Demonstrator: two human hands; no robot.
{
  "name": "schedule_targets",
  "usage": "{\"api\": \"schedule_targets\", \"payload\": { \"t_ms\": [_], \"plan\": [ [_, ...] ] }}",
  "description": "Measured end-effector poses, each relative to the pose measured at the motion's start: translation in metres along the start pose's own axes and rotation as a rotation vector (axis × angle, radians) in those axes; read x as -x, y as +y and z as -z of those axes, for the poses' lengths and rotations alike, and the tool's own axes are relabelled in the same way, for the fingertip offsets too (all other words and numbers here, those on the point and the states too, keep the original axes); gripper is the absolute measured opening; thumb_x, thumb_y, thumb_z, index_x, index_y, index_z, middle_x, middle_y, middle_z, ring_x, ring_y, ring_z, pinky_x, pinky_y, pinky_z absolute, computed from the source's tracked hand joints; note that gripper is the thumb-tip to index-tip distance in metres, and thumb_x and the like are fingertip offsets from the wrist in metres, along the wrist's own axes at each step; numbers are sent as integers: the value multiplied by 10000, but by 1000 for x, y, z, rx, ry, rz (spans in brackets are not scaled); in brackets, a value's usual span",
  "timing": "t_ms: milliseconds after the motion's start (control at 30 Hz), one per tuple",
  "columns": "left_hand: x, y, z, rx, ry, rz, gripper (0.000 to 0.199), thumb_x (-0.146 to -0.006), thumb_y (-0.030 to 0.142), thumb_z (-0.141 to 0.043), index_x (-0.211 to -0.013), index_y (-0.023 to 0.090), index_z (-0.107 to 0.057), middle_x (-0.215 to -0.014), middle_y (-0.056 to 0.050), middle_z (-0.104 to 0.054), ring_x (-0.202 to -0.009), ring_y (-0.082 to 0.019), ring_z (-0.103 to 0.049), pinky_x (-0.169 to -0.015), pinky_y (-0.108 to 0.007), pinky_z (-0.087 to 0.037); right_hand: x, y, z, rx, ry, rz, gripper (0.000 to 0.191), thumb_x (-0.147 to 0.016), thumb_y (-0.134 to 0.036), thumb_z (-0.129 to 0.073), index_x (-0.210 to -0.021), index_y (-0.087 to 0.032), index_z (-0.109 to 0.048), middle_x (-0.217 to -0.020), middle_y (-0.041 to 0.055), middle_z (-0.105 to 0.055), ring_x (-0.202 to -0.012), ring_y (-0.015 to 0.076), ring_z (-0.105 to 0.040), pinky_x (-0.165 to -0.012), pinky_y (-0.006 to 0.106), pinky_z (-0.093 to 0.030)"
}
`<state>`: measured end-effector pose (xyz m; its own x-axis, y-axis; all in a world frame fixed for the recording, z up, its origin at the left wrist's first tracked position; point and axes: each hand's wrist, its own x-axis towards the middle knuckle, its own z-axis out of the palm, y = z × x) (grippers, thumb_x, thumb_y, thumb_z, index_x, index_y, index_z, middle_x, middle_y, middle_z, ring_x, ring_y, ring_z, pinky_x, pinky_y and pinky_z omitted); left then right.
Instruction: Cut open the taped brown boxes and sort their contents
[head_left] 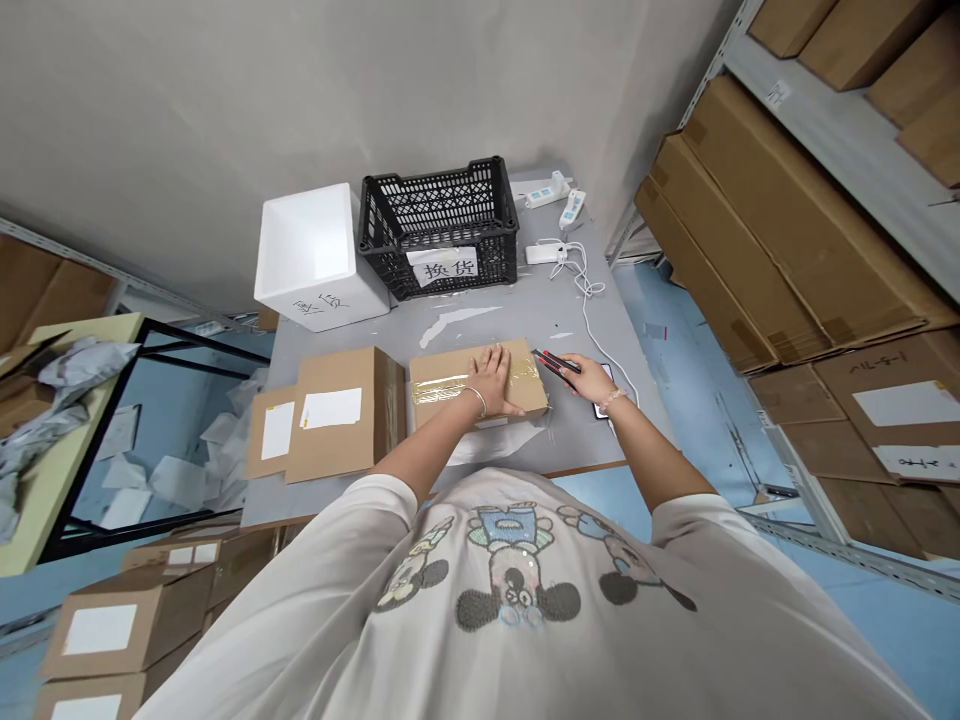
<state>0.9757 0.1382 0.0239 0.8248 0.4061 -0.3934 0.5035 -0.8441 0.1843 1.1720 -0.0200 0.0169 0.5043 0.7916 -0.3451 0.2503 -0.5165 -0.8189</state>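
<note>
While a brown carton [450,362] was pressed down by the spread left hand [491,383] on the table [581,325], a red-and-black cutter [553,363] was gripped by the right hand [590,381] beside it. The top was closed, and no cut could be seen in its tape [437,389]. Behind, a black crate [496,262] was placed.

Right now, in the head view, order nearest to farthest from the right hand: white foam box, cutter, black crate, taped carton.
1. Cutter: in the right hand.
2. Taped carton: left, under the left hand.
3. Black crate: back, left.
4. White foam box: left of the crate.
</note>
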Motion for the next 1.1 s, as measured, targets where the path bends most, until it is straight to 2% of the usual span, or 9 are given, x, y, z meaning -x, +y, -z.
{"api": "schedule_targets", "payload": {
  "t_ms": [67,200,333,433,567,900,1100],
  "plan": [
    [-3,4,1,-23,-48,5,1471,-499,858,-636,-1551,139,99,-1612,-164,146,-1465,-405,144,-1154,-616,-37,-2,2,2,0,-23,3,386,-882,-335,-602,-1246,-209,-631,-779,29,-687,-547,98,-578,-505,190,-445],
    [-1,6,-1,-38,-62,8,1447,-525,865,-602,-1548,135,116,-1608,-163,167,-1465,-397,157,-1148,-626,-39,-3,0,10,72,-102,34,389,-885,-350,-585,-1252,-241,-653,-811,25,-700,-528,95,-553,-498,196,-420],
    [-1,6,-3,-41,-55,16,1432,-538,865,-584,-1547,127,114,-1610,-165,156,-1467,-398,148,-1146,-629,-48,-3,-8,23,218,-168,74,389,-887,-367,-576,-1253,-271,-667,-667,-9,-658,-494,101,-506,-510,210,-396],
    [-1,6,-4,-42,-49,20,1420,-545,859,-580,-1549,127,106,-1613,-163,145,-1467,-404,140,-1148,-625,-53,-4,-11,31,212,-229,53,432,-889,-399,-573,-1289,-255,-645,-619,-11,-626,-513,115,-506,-519,220,-410],
    [-1,6,-7,-46,-25,23,1401,-557,854,-574,-1551,137,104,-1617,-157,134,-1469,-401,136,-1154,-613,-49,-1,-6,38,156,-285,25,484,-881,-428,-586,-1326,-239,-615,-662,-2,-635,-538,113,-508,-509,215,-422],
    [-1,9,-5,-44,-41,24,1452,-512,864,-601,-1550,139,110,-1615,-155,144,-1468,-406,134,-1151,-620,-44,33,16,33,88,-285,48,511,-882,-410,-563,-1359,-226,-581,-583,-44,-548,-443,89,-454,-457,202,-390],
    [2,9,-3,-45,-34,19,1408,-551,840,-603,-1554,141,95,-1620,-149,125,-1469,-403,133,-1156,-613,-41,34,13,41,95,-240,66,486,-885,-423,-560,-1323,-221,-615,-602,-29,-580,-460,97,-472,-457,204,-393]
  ]
}}
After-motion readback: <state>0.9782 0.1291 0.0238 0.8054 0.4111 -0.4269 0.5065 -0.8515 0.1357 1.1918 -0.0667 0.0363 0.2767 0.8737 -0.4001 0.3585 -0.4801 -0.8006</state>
